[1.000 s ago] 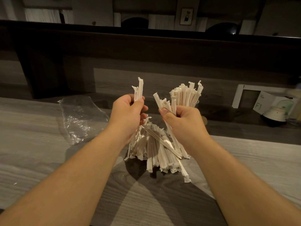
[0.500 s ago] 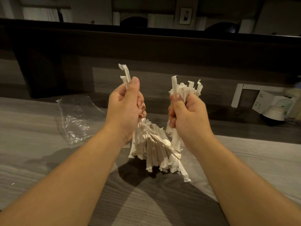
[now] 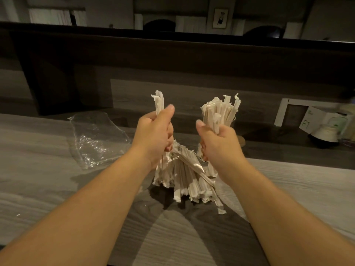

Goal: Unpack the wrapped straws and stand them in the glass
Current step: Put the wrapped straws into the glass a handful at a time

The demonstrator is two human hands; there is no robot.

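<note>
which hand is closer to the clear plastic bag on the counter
Left. The left hand, gripping straws, is just right of the plastic bag; the right hand is farther right, beyond it.

Wrapped straws (image 3: 189,175) in both hands (image 3: 153,134)

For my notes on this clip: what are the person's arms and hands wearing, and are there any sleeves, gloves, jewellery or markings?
Nothing is worn. Both forearms are bare up to the frame edge, with no sleeve showing. The left hand and right hand have no gloves, and no rings, watch, bands or markings are visible. The nails look short and plain.
</note>
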